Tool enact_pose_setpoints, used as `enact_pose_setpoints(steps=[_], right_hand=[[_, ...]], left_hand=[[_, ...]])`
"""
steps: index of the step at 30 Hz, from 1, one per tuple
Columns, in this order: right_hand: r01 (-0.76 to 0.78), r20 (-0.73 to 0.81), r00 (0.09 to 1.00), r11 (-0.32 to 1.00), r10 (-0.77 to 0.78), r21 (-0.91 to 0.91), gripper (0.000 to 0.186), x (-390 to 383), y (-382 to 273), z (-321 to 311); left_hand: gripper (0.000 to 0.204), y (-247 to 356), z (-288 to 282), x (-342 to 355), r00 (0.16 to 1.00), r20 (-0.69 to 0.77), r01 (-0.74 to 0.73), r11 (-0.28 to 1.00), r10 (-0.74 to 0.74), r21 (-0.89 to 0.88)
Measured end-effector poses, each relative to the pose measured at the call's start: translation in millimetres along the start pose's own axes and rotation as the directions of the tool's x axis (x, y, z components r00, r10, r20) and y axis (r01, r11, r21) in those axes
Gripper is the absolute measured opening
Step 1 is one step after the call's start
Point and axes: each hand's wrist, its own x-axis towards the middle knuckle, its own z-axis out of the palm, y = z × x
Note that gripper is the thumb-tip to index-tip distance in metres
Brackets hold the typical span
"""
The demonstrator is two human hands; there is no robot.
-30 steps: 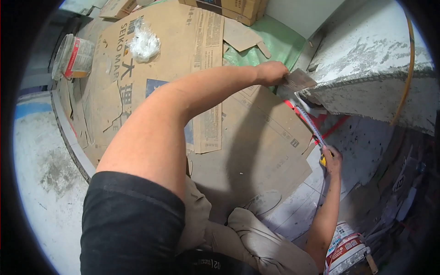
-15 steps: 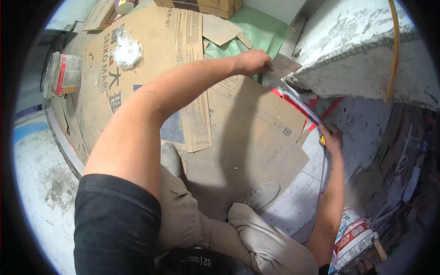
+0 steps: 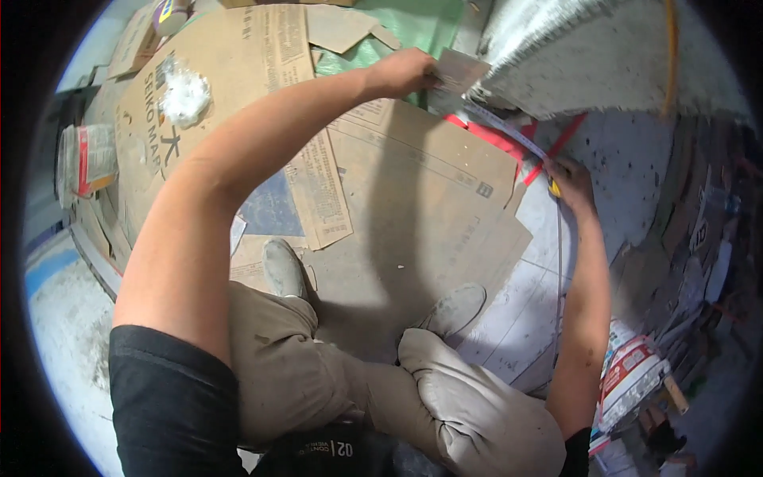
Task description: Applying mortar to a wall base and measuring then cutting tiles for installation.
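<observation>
Two busy grips: the left grip (image 3: pixel 405 73), out at the arm's far reach, is curled tight on the left edge of a thin flat plate (image 3: pixel 462 70); the right grip (image 3: pixel 571 181) is folded round a tape measure (image 3: pixel 554 188), covering most of its case.
Tape's place: just right of the cardboard (image 3: pixel 429 191), nearer than the pale slab (image 3: pixel 556 71), its blade (image 3: pixel 501 125) drawn out toward the far left, across some red strips (image 3: pixel 568 135).
Wide spread of the arms: likely to keep the blade straight, one grip minding each end; whether the blade's far end touches the plate, I can't tell from where I stand.
Plate at the corner: held up by the slab's left tip, perhaps so that edge can steady it.
Cardboard underfoot: laid beneath the shoes (image 3: pixel 457 308), presumably to spare the floor.
Tape's look: a bit of yellow case, then a pale, narrow blade, its markings too small to read.
Plate's look: brownish grey, straight-edged, with a dull sheen.
</observation>
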Motion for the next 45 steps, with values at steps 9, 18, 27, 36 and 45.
enact_pose_setpoints(steps=[9, 18, 27, 36, 45], right_hand=[[-0.127, 0.076, 0.988, 0.991, 0.131, -0.051, 0.049, 14, 0, -7], [-0.088, 0.083, 0.991, 0.983, 0.102, -0.163, 0.058, 25, 5, -6], [0.019, 0.144, 0.990, 0.979, 0.010, -0.201, 0.059, 37, 16, -11], [0.032, 0.126, 0.992, 0.983, -0.009, -0.181, 0.058, 34, 22, -6], [0.059, 0.158, 0.987, 0.981, -0.030, -0.183, 0.057, 36, 23, -7]], left_hand=[[0.038, -3, 3, 4, 0.997, -0.062, -0.051, 0.997, 0.047, -0.058], [0.029, 3, -8, 1, 0.984, 0.166, 0.043, 0.994, -0.058, 0.096], [0.026, 15, -15, -6, 0.993, 0.047, -0.087, 0.952, 0.105, -0.294], [0.027, 19, -10, -4, 0.991, 0.065, 0.119, 0.993, -0.118, -0.010], [0.028, 21, -16, -1, 0.992, 0.094, 0.084, 0.996, -0.087, 0.033]])
